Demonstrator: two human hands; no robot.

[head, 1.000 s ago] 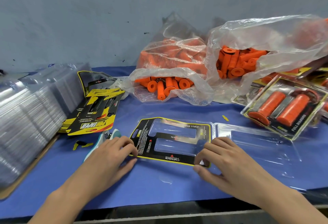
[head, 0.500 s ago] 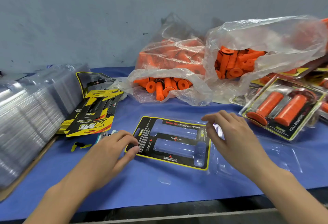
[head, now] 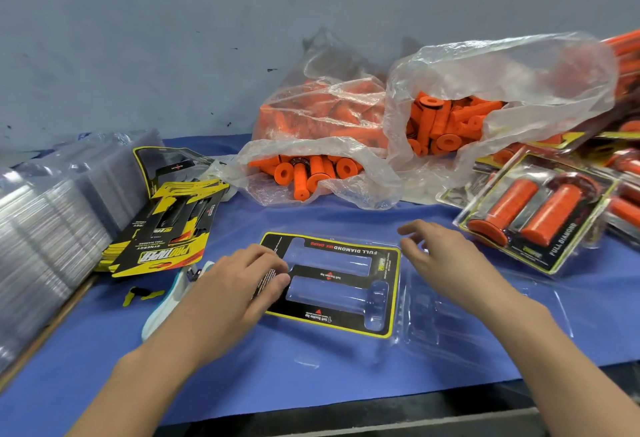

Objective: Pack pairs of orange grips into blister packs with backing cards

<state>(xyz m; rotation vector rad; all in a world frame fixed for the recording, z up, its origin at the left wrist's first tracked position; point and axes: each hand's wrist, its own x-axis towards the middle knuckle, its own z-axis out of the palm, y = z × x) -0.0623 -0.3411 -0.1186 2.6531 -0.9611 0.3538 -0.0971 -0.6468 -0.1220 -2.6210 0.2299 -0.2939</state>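
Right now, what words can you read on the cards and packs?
"FULL DIAMOND MX GRIPS", upside down: backing card in the open blister.
"Soft Traction Top": same card, twice.
"PROTAPER" and "SYNERGY", upside down: stack of cards.
"FULL DIAMOND": finished pack.
Small print on all is too blurred to read.

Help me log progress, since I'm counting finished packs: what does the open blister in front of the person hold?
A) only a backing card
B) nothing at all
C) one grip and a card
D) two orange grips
A: the card lies in the blister with both cutouts empty, and the loose grips lie apart from it.
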